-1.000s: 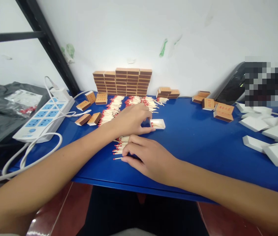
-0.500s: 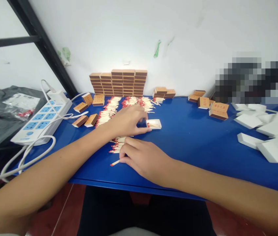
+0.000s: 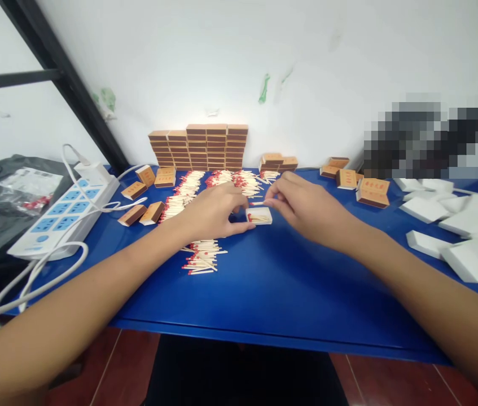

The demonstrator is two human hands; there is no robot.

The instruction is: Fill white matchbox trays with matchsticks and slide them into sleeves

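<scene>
My left hand (image 3: 217,210) grips the left end of a small white matchbox tray (image 3: 266,220) between thumb and fingers, on the blue table (image 3: 289,293). A few red-tipped matches (image 3: 259,217) lie inside the tray. Just above the tray's far right side, my right hand (image 3: 302,206) is closed in a pinch on matches (image 3: 258,203), their red heads pointing left. Loose matches lie in rows behind my left hand, and another pile of matches (image 3: 202,258) is in front of it, heads to the left.
A wall of stacked matchboxes (image 3: 198,148) stands at the back. Loose matchboxes (image 3: 373,192) lie on both sides. White empty trays (image 3: 467,260) are heaped at the right. A power strip (image 3: 63,217) with white cables occupies the left.
My right hand has moved from the near match pile up and right to the tray, carrying matches. My left hand still holds the tray. The camera view has shifted slightly.
</scene>
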